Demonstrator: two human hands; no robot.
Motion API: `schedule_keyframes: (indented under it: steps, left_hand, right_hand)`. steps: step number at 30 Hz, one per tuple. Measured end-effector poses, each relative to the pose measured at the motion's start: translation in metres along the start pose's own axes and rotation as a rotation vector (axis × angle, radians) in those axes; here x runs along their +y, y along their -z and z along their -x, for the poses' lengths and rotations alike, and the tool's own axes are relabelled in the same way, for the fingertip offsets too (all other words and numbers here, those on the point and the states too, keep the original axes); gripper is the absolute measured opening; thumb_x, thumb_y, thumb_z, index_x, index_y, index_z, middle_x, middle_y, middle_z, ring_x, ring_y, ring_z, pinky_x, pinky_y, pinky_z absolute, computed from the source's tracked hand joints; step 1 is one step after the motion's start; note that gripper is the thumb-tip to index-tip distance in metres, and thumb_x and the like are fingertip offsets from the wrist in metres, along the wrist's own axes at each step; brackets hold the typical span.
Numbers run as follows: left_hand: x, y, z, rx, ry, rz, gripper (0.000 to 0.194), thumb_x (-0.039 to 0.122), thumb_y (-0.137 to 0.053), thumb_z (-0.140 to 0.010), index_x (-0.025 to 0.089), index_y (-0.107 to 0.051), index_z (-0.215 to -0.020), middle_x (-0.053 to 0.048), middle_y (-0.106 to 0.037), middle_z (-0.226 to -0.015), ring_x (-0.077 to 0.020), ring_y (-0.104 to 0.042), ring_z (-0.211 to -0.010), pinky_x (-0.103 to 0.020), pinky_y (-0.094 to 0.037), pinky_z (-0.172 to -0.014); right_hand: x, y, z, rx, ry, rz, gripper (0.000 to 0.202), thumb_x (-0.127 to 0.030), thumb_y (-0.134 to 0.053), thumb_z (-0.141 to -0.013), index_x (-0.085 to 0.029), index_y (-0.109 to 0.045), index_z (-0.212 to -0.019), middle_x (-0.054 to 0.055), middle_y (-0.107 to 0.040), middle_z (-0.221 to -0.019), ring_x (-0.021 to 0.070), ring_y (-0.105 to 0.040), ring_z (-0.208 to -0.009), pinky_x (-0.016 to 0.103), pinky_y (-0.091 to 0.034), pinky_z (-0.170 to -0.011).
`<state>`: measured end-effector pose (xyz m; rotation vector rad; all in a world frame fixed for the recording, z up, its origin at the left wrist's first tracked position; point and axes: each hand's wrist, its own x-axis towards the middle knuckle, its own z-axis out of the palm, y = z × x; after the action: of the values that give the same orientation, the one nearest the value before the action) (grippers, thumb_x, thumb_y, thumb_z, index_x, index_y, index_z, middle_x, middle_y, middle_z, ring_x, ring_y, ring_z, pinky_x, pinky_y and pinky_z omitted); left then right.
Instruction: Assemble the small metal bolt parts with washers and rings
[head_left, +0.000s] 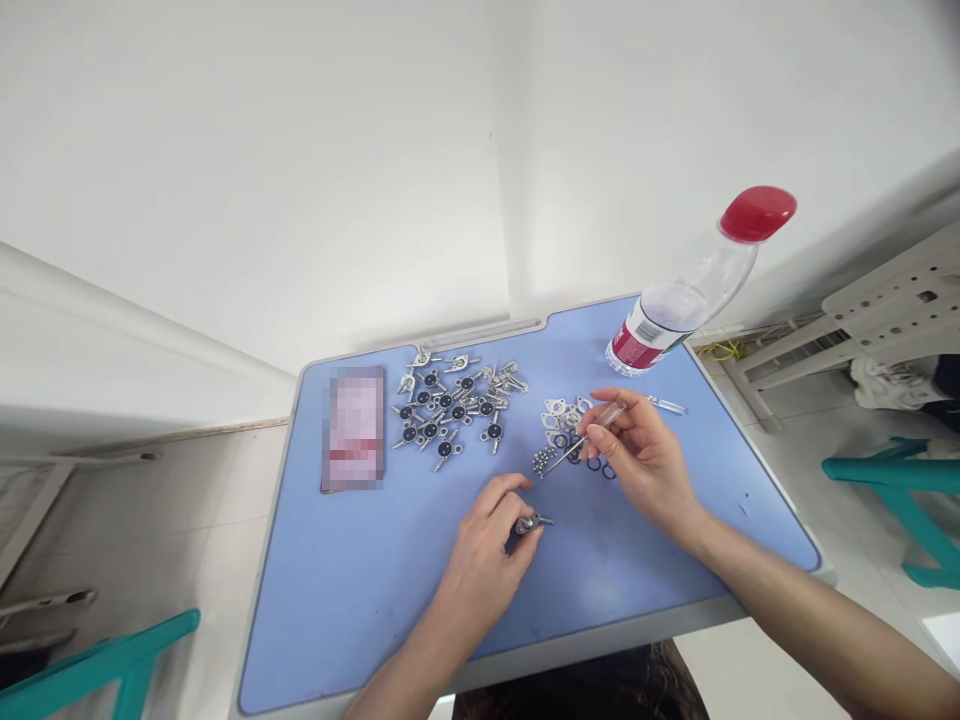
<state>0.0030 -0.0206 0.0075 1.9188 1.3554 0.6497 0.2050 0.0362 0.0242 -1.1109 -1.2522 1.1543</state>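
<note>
My left hand (493, 530) is closed around a small metal fitting (529, 523), low over the near middle of the blue table. Pinched in my right hand (637, 450) is a screwdriver (604, 418) with a clear handle, its thin shaft slanting down to the left. The screwdriver's tip is beside a little heap of screws (543, 460). Flat metal plates (555, 408) and black rubber rings (594, 464) lie by my right fingers, partly hidden by them. Farther left are several metal fittings with black round centres (445, 449).
A plastic bottle with a red cap (649, 330) stands at the back right of the blue table (352, 590). Near it lies another clear-handled tool (667, 405). A blurred flat rectangular object (354, 430) rests at the left. Green stools (892, 480) flank the table.
</note>
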Motion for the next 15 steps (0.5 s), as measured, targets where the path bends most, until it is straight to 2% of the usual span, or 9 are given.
schedule_keyframes:
  steps: [5,15]
  left_hand:
    - [0.0017,0.0013,-0.001,0.016,-0.043,-0.019,0.013,0.008,-0.054,-0.086,0.02,-0.054,-0.082,-0.007,-0.061,-0.115,-0.0206,-0.061,-0.1,-0.034,-0.05,-0.081]
    - [0.0025,0.0026,-0.0024,0.006,-0.087,-0.032,0.016,0.006,-0.058,-0.082,0.021,-0.058,-0.082,-0.006,-0.065,-0.118,-0.0225,-0.061,-0.105,-0.039,-0.05,-0.085]
  right_hand:
    - [-0.0017,0.0012,-0.0025,0.045,-0.011,-0.007,0.027,-0.035,-0.06,-0.09,-0.024,-0.051,-0.113,0.0,-0.061,-0.084,0.0113,-0.061,-0.061,0.029,-0.057,-0.061]
    - [0.0068,-0.0037,-0.0044,0.03,-0.07,-0.023,0.027,-0.037,-0.061,-0.089,-0.024,-0.05,-0.111,-0.001,-0.062,-0.083,0.0112,-0.062,-0.062,0.03,-0.058,-0.061]
